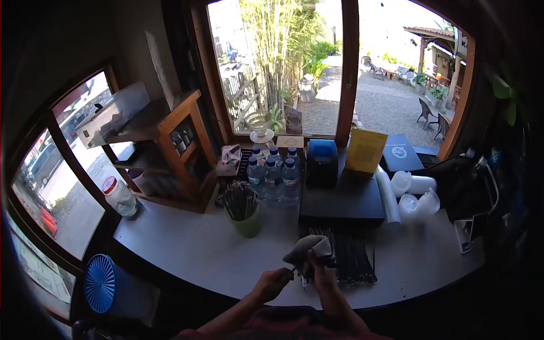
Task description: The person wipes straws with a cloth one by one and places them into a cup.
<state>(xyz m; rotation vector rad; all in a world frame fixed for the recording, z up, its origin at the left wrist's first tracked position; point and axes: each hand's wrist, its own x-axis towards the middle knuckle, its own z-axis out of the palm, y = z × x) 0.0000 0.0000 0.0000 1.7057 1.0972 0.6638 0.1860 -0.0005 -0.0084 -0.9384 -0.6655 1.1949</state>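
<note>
My left hand [273,284] is closed at the counter's front edge, its fingers pinched on the end of a thin dark item too small to name. My right hand [322,274], just beside it, grips a grey cloth [309,248] that is folded over and bunched above the fingers. Behind and to the right of the cloth, a pile of thin black sticks [354,260] lies on the white counter [192,249]. A green cup [247,224] filled with similar dark sticks stands upright to the left of the cloth.
Several water bottles [272,178] stand behind the green cup. Right of them are a black box [340,204], a yellow sign [366,151] and stacked white cups [409,207]. At the left are a wooden shelf [184,147], a glass jar [120,198] and a blue-lidded bin [101,283].
</note>
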